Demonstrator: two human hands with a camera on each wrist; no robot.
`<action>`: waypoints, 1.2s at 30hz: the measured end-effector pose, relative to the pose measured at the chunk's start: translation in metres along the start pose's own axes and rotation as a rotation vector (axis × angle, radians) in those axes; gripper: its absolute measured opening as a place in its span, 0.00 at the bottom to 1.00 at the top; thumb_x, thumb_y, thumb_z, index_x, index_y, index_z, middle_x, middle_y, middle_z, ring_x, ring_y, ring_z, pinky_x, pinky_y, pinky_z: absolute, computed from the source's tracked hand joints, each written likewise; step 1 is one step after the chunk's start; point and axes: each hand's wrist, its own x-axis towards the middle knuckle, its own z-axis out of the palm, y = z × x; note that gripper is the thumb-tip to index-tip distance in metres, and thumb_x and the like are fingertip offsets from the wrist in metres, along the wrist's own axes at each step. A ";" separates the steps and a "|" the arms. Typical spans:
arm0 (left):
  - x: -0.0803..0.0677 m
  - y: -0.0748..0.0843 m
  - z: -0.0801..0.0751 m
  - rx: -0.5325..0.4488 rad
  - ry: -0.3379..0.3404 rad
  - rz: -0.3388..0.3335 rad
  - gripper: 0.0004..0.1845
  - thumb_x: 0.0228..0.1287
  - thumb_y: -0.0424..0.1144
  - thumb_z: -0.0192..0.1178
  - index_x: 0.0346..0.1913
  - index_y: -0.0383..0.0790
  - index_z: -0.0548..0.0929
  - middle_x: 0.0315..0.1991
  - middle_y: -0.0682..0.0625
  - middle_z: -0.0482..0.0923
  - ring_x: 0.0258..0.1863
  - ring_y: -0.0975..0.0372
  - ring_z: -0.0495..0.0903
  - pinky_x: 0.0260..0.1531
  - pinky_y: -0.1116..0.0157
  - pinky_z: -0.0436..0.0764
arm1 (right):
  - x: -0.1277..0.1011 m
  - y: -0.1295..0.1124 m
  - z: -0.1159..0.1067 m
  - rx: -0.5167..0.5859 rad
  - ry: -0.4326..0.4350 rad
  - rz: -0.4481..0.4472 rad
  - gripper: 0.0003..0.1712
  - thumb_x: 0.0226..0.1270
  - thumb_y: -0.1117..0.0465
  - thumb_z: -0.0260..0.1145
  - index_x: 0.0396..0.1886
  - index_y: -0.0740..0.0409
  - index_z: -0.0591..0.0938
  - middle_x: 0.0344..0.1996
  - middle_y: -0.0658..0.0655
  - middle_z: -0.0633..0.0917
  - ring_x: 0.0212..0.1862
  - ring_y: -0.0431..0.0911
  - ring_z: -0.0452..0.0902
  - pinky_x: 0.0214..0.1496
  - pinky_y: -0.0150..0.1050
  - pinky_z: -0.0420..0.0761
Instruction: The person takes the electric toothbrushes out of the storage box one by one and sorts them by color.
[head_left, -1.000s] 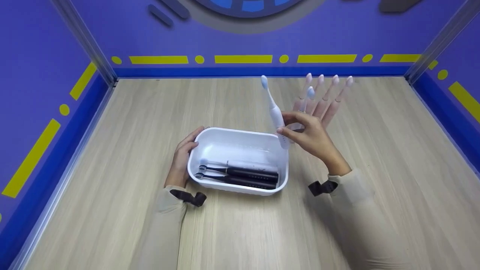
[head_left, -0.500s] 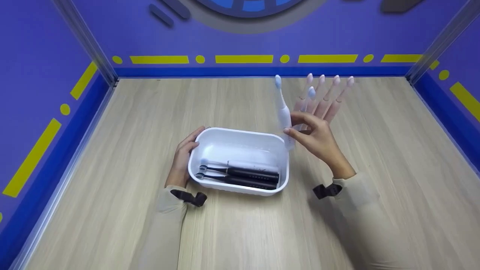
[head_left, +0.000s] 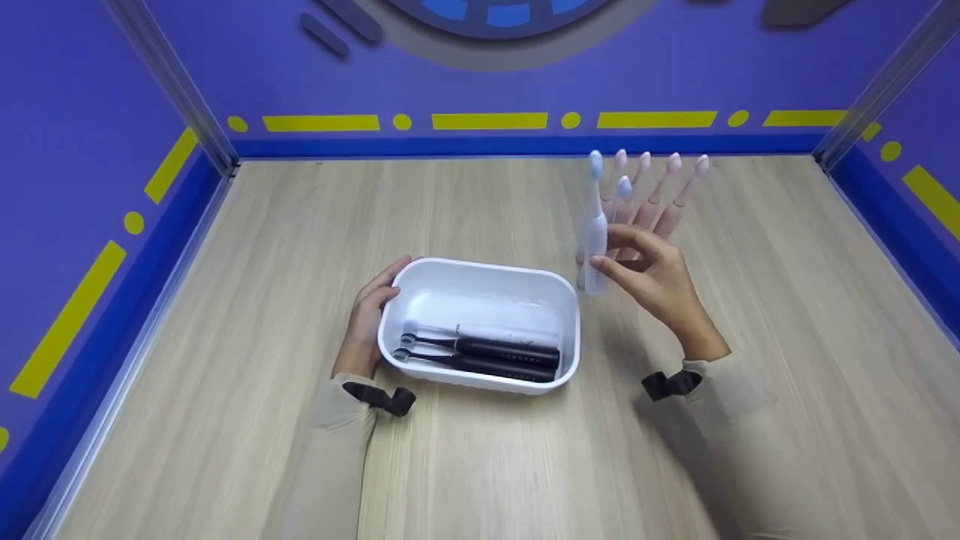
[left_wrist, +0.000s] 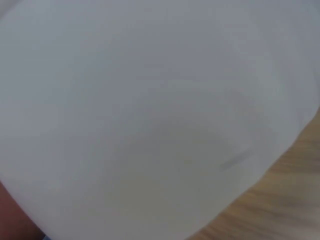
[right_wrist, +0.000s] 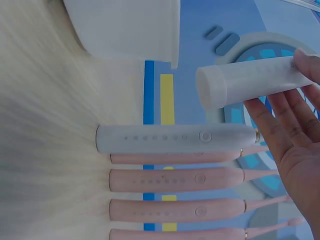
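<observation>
Walls: purple-blue panels on the left, back and right (head_left: 480,91), yellow dashes and dots running along the lower part, big round graphic up top at the back.
Tabletop: light wood grain (head_left: 480,465), everything's on it or over it.
Sleeves: beige, both arms (head_left: 322,450) coming in from the near edge.
White bin: open-topped, rounded corners (head_left: 480,285), roughly mid-table. Its side pretty much fills the left wrist view, blurry.
Left hand: on the bin's left end (head_left: 367,319), fingers curled round the far corner and a digit on the rim, so yeah, gripping it.
Right hand: right of the bin (head_left: 656,285), thumb and fingers clamped on a toothbrush handle.
Held toothbrush: white with a pale blue head (head_left: 596,229), upright, head up, just off the bin's right end. Base looks clear of the table in the right wrist view.
Pink toothbrushes: four (right_wrist: 175,180), standing in a row behind the right hand.
Standing white toothbrush: one (right_wrist: 170,138), upright just beside the pinks.
Black toothbrushes: two (head_left: 506,348), lying side by side in the bin, near side, heads left.
White toothbrush in the bin: lying next to those (head_left: 495,332), partly hidden.
Wrist mounts: small black things, one per cuff (head_left: 671,385).
</observation>
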 end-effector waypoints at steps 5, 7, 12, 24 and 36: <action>0.000 0.000 0.000 0.004 -0.011 0.003 0.28 0.65 0.28 0.37 0.69 0.33 0.66 0.73 0.46 0.61 0.74 0.59 0.56 0.74 0.62 0.52 | -0.004 0.006 -0.008 0.003 0.038 0.031 0.20 0.54 0.77 0.68 0.49 0.72 0.80 0.38 0.43 0.84 0.39 0.37 0.81 0.41 0.28 0.84; 0.000 0.000 -0.001 0.013 -0.018 0.002 0.29 0.65 0.28 0.37 0.69 0.33 0.66 0.73 0.46 0.60 0.74 0.59 0.55 0.74 0.61 0.52 | -0.005 0.009 -0.010 0.001 0.044 0.038 0.20 0.54 0.76 0.68 0.49 0.72 0.80 0.39 0.43 0.84 0.39 0.37 0.81 0.41 0.29 0.84; -0.001 -0.001 0.000 0.017 -0.013 0.004 0.28 0.65 0.28 0.37 0.69 0.34 0.66 0.73 0.46 0.60 0.74 0.59 0.55 0.74 0.62 0.52 | -0.007 0.015 -0.014 -0.007 0.062 0.055 0.20 0.55 0.75 0.68 0.49 0.72 0.80 0.40 0.43 0.84 0.39 0.37 0.81 0.42 0.29 0.84; 0.000 -0.001 0.000 0.007 -0.017 0.014 0.29 0.64 0.28 0.37 0.69 0.32 0.65 0.73 0.45 0.60 0.75 0.58 0.54 0.74 0.62 0.51 | -0.012 0.025 -0.024 -0.067 0.120 0.146 0.21 0.56 0.72 0.69 0.51 0.68 0.80 0.41 0.40 0.84 0.41 0.36 0.82 0.44 0.25 0.82; -0.001 0.000 0.000 -0.011 -0.013 0.012 0.29 0.64 0.27 0.38 0.69 0.32 0.66 0.73 0.45 0.61 0.74 0.59 0.55 0.74 0.62 0.52 | -0.013 0.039 -0.028 -0.050 0.141 0.209 0.20 0.56 0.72 0.69 0.50 0.70 0.79 0.39 0.41 0.83 0.41 0.35 0.80 0.44 0.26 0.82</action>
